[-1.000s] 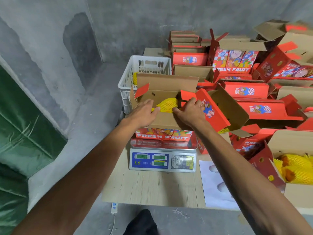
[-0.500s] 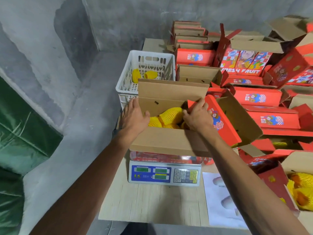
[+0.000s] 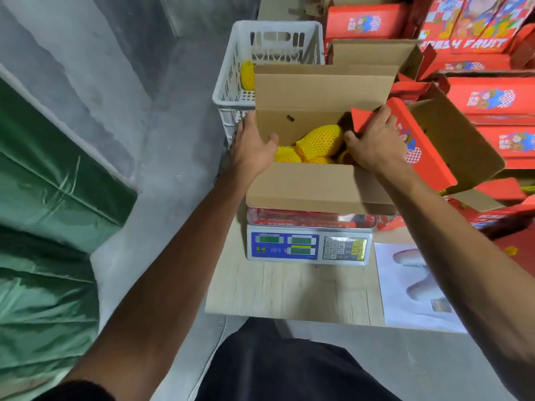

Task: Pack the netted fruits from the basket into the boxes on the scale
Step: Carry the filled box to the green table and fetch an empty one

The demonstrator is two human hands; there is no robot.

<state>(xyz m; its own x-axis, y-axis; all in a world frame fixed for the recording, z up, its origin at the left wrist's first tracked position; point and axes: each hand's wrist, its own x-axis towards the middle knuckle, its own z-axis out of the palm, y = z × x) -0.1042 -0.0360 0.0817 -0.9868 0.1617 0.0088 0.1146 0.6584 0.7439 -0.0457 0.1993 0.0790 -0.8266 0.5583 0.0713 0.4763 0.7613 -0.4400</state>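
A: Box (image 3: pixel 315 186) status?
B: Sat on the scale (image 3: pixel 308 246), flaps up, yellow netted fruits (image 3: pixel 320 140) piled inside. One more fruit (image 3: pixel 247 75) was in the white basket (image 3: pixel 231 91) behind it.
A: Hands?
B: Left hand (image 3: pixel 253 150) gripped the left wall, thumb inside. Right hand (image 3: pixel 373 143) gripped the red flap (image 3: pixel 366 118). Versus 0.5 s earlier: same grips; view dropped closer.

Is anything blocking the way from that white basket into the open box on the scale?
Partly. The box's raised back flap stands between the white basket and the box opening, so the netted fruit in the basket must be lifted over it. The left hand and right hand grip the box's sides.
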